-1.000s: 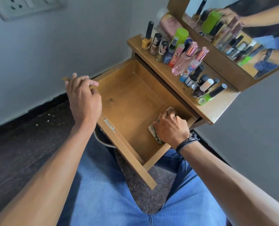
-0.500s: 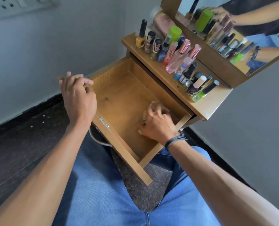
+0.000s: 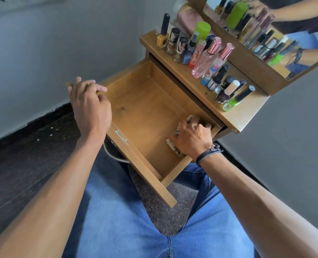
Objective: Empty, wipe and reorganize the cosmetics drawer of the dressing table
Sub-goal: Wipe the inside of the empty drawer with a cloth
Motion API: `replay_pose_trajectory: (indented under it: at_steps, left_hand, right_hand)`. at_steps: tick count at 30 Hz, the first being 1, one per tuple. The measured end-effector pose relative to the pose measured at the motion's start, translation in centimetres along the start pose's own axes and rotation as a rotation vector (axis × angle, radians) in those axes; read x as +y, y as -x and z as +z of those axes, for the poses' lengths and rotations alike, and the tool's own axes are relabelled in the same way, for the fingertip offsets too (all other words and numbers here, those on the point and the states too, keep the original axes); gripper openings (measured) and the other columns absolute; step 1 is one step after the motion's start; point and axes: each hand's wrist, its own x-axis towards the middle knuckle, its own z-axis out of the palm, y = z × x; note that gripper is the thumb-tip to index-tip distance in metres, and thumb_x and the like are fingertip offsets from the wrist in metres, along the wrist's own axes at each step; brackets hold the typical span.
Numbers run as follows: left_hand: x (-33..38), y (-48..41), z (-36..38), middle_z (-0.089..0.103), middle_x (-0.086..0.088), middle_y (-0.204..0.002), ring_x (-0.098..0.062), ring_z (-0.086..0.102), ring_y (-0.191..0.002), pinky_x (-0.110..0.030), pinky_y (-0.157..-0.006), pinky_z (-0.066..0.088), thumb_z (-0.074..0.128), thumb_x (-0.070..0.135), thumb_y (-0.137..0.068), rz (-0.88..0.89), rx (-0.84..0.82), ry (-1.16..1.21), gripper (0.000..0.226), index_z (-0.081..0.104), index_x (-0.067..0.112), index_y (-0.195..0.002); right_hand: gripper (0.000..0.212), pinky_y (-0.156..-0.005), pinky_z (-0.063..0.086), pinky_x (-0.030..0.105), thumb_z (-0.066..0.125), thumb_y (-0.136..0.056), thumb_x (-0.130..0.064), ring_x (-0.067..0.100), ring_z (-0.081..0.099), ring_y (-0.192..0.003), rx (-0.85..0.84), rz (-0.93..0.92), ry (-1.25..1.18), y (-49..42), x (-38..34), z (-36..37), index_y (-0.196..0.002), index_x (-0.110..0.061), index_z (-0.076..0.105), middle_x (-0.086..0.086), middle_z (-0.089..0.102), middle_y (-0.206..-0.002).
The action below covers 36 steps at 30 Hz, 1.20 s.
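Observation:
The wooden drawer (image 3: 135,116) of the dressing table stands pulled out over my lap, with nothing inside but a cloth. My right hand (image 3: 191,138) presses a folded patterned cloth (image 3: 175,146) onto the drawer floor in the near right corner, fingers curled over it. My left hand (image 3: 91,107) rests on the drawer's left front corner, fingers draped over the rim. Several nail polish and perfume bottles (image 3: 206,58) stand in a row on the tabletop (image 3: 247,116).
A tilted mirror (image 3: 277,34) at the back of the table reflects the bottles and my arms. A grey wall lies left and right, a wall socket (image 3: 14,4) at the top left. Dark floor (image 3: 24,157) and my jeans lie below the drawer.
My right hand has slid the cloth from the middle of the drawer's right side back into the near right corner. My left hand has stayed on the drawer front.

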Motion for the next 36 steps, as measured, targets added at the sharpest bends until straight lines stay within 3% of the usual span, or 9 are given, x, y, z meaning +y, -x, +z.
replay_pose_trajectory:
  at_steps: [4,10,15,19,23,26,29,31,36]
  left_hand:
    - [0.1,0.0,0.0,0.057,-0.004,-0.14,-0.021,0.028,-0.149,-0.035,-0.126,0.001,0.047,-0.003,-0.089,0.003,-0.004,-0.006,0.033,0.071,0.013,-0.104]
    - [0.1,0.0,0.0,0.057,-0.003,-0.139,-0.022,0.03,-0.148,-0.034,-0.125,0.0,0.046,-0.005,-0.088,-0.001,0.009,-0.012,0.034,0.071,0.014,-0.102]
    - [-0.1,-0.1,0.2,0.059,-0.004,-0.137,-0.022,0.031,-0.147,-0.034,-0.125,0.001,0.048,-0.004,-0.089,0.013,0.005,-0.025,0.032,0.072,0.013,-0.103]
    - [-0.3,-0.1,0.3,0.059,-0.003,-0.137,-0.021,0.031,-0.148,-0.035,-0.126,0.002,0.049,-0.002,-0.09,0.015,0.003,-0.024,0.031,0.072,0.015,-0.102]
    - [-0.3,-0.2,0.3,0.059,-0.003,-0.137,-0.021,0.031,-0.148,-0.035,-0.125,0.002,0.047,-0.001,-0.09,0.015,0.001,-0.02,0.032,0.072,0.015,-0.102]
    - [-0.3,-0.2,0.3,0.059,-0.003,-0.137,-0.021,0.031,-0.148,-0.038,-0.126,0.004,0.047,-0.001,-0.09,0.012,-0.004,-0.018,0.032,0.072,0.015,-0.102]
    - [-0.2,-0.2,0.2,0.059,-0.003,-0.137,-0.021,0.031,-0.148,-0.038,-0.126,0.004,0.048,-0.002,-0.089,0.009,-0.004,-0.017,0.032,0.071,0.014,-0.102]
    - [-0.1,-0.2,0.2,0.059,-0.003,-0.137,-0.022,0.031,-0.148,-0.036,-0.126,0.003,0.047,-0.003,-0.089,0.005,0.0,-0.021,0.033,0.071,0.014,-0.102]
    - [-0.1,-0.1,0.1,0.059,-0.003,-0.137,-0.021,0.031,-0.148,-0.034,-0.126,0.002,0.046,-0.005,-0.087,-0.003,0.004,-0.024,0.035,0.071,0.014,-0.102]
  right_hand:
    - [0.053,-0.095,0.042,0.044,0.041,-0.097,-0.06,0.029,0.059,-0.108,-0.021,0.012,0.013,-0.4,0.2,-0.5,-0.128,-0.02,0.057,0.01,0.059,-0.127]
    - [0.063,-0.09,0.046,0.041,0.04,-0.098,-0.063,0.03,0.059,-0.11,-0.04,-0.047,0.03,0.7,-0.6,-1.1,-0.135,-0.014,0.051,0.017,0.052,-0.133]
    - [0.065,-0.081,0.044,0.039,0.034,-0.098,-0.066,0.025,0.052,-0.102,-0.031,-0.17,0.077,4.6,-4.0,-0.5,-0.123,-0.01,0.054,0.011,0.054,-0.115]
    - [0.051,-0.085,0.046,0.04,0.034,-0.102,-0.051,0.027,0.053,-0.106,-0.014,-0.185,-0.024,6.5,-5.0,0.1,-0.124,-0.01,0.053,0.014,0.052,-0.12]
    - [0.065,-0.085,0.048,0.042,0.036,-0.101,-0.057,0.03,0.058,-0.108,-0.038,-0.184,-0.036,5.8,-3.8,0.1,-0.137,-0.003,0.043,0.02,0.047,-0.133]
    - [0.08,-0.096,0.05,0.047,0.038,-0.1,-0.054,0.038,0.058,-0.116,-0.067,-0.11,-0.025,3.7,-2.3,-0.5,-0.152,0.005,0.023,0.032,0.032,-0.148]
    - [0.068,-0.097,0.051,0.052,0.04,-0.103,-0.038,0.042,0.053,-0.121,-0.013,-0.068,-0.085,1.3,-0.9,-0.9,-0.151,0.006,0.023,0.03,0.031,-0.148]
    - [0.059,-0.094,0.053,0.052,0.038,-0.105,-0.033,0.04,0.051,-0.123,-0.001,-0.117,-0.086,0.4,-1.0,-0.8,-0.149,0.004,0.028,0.027,0.033,-0.148]
    - [0.061,-0.091,0.055,0.053,0.04,-0.103,-0.027,0.047,0.049,-0.126,0.024,-0.266,-0.179,-0.3,-3.8,0.2,-0.153,0.0,0.017,0.024,0.025,-0.153]
